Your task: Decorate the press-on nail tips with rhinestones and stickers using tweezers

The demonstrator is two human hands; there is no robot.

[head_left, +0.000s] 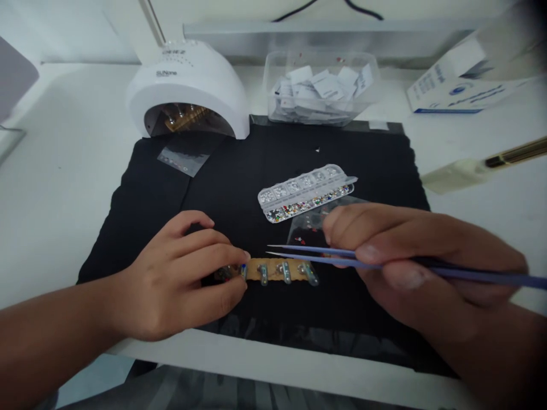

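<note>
Your left hand [171, 285] closes thumb and fingers about the left end of the brown strip [274, 270], which lies on the black cloth [231, 188], presumably to steady it; how firmly, you cannot be said to show. Your right hand [427, 245] grips the blue tweezers [359, 263] well behind the points, a hold that likely favours fine control; the tips stand slightly parted above the strip, nothing visible between them. Nail tips [314, 275] sit spaced along it, probably for separate access. Beyond, a clear sachet [299, 228] and a rhinestone case [305, 193] lie seemingly within easy reach. The SUNone lamp [188, 74] and slip-filled plastic bin [365, 97] stand farthest back, apparently leaving working room.
</note>
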